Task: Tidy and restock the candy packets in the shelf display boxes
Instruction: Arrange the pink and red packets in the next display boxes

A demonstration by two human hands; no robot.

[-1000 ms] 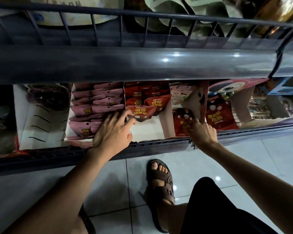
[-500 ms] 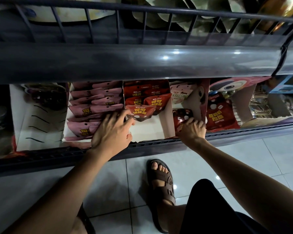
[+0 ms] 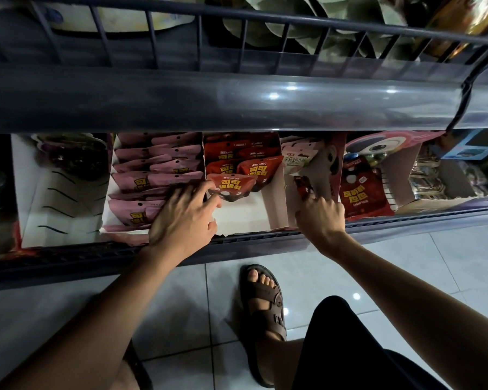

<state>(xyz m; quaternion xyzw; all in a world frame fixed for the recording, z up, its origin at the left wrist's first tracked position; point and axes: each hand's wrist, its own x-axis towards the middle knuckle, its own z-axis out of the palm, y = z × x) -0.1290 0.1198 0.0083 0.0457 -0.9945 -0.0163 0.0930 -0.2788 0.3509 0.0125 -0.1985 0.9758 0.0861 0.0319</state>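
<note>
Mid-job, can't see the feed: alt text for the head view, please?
A person's left hand rests spread over the pink packets and touches the front red packet in the next display box, while the right hand pinches a dark red packet in the box beyond. The boxes sit on a low shelf above a tiled floor.

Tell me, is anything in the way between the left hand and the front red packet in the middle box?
Nothing visible. The left hand lies across the pink packets, its fingertips at the edge of the front red packet. The right hand pinches a dark red packet one box over.
</note>
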